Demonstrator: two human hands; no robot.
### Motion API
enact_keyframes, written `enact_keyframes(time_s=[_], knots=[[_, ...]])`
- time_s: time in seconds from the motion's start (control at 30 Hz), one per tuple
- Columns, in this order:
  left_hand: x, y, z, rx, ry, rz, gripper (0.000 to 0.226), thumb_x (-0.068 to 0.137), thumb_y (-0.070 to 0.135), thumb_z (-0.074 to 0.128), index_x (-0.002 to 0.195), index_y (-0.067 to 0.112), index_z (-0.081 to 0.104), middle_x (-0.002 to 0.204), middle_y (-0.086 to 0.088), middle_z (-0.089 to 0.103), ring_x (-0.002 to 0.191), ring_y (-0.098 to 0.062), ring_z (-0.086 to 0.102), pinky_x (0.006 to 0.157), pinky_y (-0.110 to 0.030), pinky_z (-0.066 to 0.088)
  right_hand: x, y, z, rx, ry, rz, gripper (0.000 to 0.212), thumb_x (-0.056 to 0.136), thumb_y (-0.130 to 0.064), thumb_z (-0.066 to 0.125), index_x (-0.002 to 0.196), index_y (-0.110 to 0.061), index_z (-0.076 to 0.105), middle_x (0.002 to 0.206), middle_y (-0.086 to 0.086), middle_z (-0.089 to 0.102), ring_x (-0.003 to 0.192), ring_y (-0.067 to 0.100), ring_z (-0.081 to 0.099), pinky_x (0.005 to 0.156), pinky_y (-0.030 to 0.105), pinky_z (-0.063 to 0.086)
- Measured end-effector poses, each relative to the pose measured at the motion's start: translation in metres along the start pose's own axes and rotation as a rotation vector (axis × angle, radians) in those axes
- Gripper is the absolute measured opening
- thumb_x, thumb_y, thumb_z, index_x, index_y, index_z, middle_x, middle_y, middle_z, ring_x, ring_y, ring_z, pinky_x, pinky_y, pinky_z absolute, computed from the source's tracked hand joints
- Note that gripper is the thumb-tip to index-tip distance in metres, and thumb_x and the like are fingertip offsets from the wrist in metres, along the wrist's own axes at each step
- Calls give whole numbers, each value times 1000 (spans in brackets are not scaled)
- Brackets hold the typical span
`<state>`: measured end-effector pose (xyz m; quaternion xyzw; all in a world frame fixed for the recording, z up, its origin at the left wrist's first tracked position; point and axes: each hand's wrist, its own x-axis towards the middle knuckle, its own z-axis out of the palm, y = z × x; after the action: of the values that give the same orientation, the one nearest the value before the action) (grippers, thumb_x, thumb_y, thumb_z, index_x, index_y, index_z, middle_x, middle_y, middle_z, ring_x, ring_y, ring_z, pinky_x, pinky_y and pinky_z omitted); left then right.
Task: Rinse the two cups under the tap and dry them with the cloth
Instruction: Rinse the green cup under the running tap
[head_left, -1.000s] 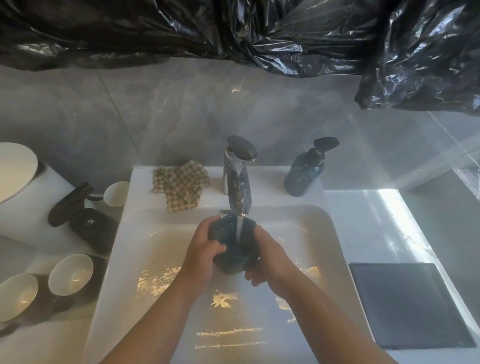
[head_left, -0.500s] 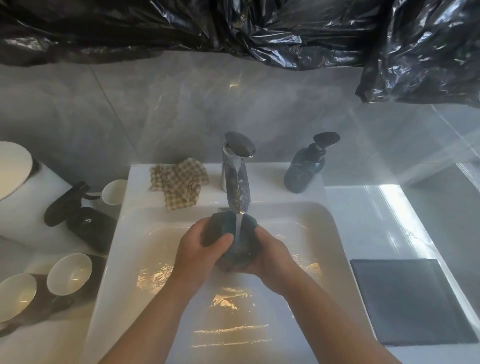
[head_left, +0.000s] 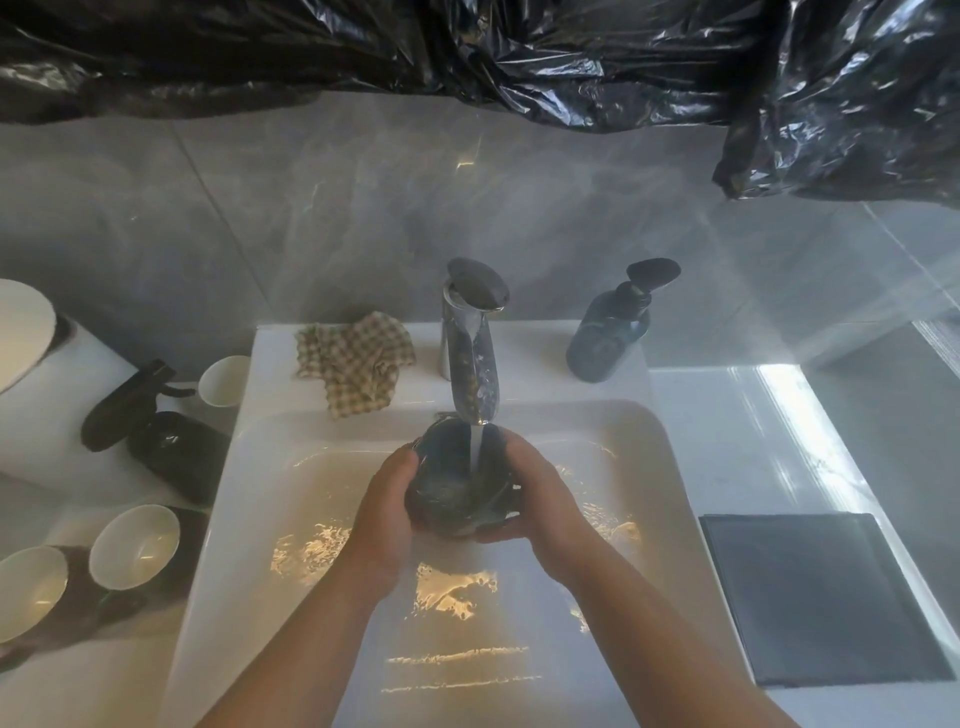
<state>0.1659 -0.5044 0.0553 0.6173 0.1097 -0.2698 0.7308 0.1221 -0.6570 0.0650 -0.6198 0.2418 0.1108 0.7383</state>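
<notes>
In the sink: a dark cup is held over the basin between both hands, right under the running water.
Left hand: its fingers are curled round the cup's left side, and nothing else is held.
Right hand: it is cupped round the right side and underside, with the fingers hooked beneath.
Change: half a second ago the left thumb lay across the cup's front. It has now been drawn back to the side, so more of the wet dark wall is bared.
Meaning: the cup is judged to be turned in the hands while it is rinsed. The first rinse is not yet finished and drying has not begun.
Against a second ago: the cup has been kept under the stream, and only the grip and the tilt are altered.
Stream: whether it lands inside the cup or on its wall cannot be told.
Tap: it is left running.
Cloth: it lies crumpled on the ledge left of the tap, unmoved and untouched.
Pale-lined cups: they are left on the counter at the left, as before. Which one is to be rinsed next cannot be told.
</notes>
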Motion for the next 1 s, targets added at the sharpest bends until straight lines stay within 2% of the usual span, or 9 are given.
enact_keyframes(time_s=[0.07, 0.17, 0.27, 0.4, 0.5, 0.63, 0.8, 0.9, 1.0], knots=[[2, -5, 1, -84, 31, -90, 49, 106, 32, 34, 89, 26, 79, 95, -4, 79, 93, -21, 72, 83, -43, 54, -4, -3, -1, -52, -10, -57, 48, 93, -49, 34, 131, -31, 57, 126, 1, 63, 115, 29, 62, 64, 32, 63], [4, -10, 2, -56, 44, -126, 46, 107, 30, 33, 91, 21, 75, 88, -4, 80, 96, -26, 69, 87, -44, 53, -5, 0, -2, -148, 19, -97, 56, 87, -50, 37, 136, -30, 54, 131, 0, 61, 114, 24, 63, 64, 32, 63], [7, -13, 3, 11, 41, -121, 44, 107, 27, 30, 96, 22, 73, 101, -12, 76, 99, -29, 67, 86, -46, 54, -7, 3, -2, -188, 50, -113, 60, 86, -51, 39, 141, -29, 51, 129, -1, 63, 108, 20, 66, 64, 32, 62], [11, -15, 4, -2, 57, -103, 40, 108, 21, 31, 101, 20, 70, 96, -9, 77, 93, -26, 71, 71, -41, 59, -6, 6, -2, -235, 80, -126, 61, 85, -49, 41, 143, -30, 49, 133, 1, 61, 111, 24, 65, 61, 24, 58], [12, -13, 2, -17, 72, -62, 39, 107, 14, 36, 100, 23, 73, 100, -7, 78, 94, -23, 73, 74, -39, 59, -5, 5, -3, -231, 75, -43, 62, 87, -54, 38, 142, -27, 47, 134, 2, 58, 114, 25, 62, 63, 28, 61], [10, -10, 0, 31, 61, -13, 38, 104, 12, 45, 107, 38, 72, 126, -1, 69, 120, -24, 61, 104, -51, 49, -3, 9, -3, -115, 56, 90, 45, 105, -54, 30, 133, -24, 49, 131, 0, 56, 121, 26, 57, 82, 38, 63], [2, -4, 8, -58, 29, 16, 33, 106, 25, 40, 107, 29, 72, 110, 1, 76, 105, -17, 69, 87, -38, 53, 8, 21, 5, 1, 89, 113, 56, 91, -65, 37, 129, -28, 55, 126, 4, 63, 117, 26, 62, 89, 44, 61], [3, -3, 12, -9, -10, -11, 42, 107, 39, 32, 110, 30, 73, 113, -4, 75, 111, -25, 67, 97, -49, 52, 14, 26, 6, 60, 71, 23, 54, 89, -59, 48, 129, -25, 59, 125, 11, 66, 118, 35, 63, 91, 54, 58], [6, 1, 14, 8, -46, -49, 38, 107, 38, 34, 107, 32, 71, 117, -10, 72, 111, -30, 67, 99, -58, 51, 13, 25, 2, 152, 95, -67, 41, 85, -35, 57, 121, -15, 64, 119, 25, 65, 109, 40, 65, 91, 55, 57]])
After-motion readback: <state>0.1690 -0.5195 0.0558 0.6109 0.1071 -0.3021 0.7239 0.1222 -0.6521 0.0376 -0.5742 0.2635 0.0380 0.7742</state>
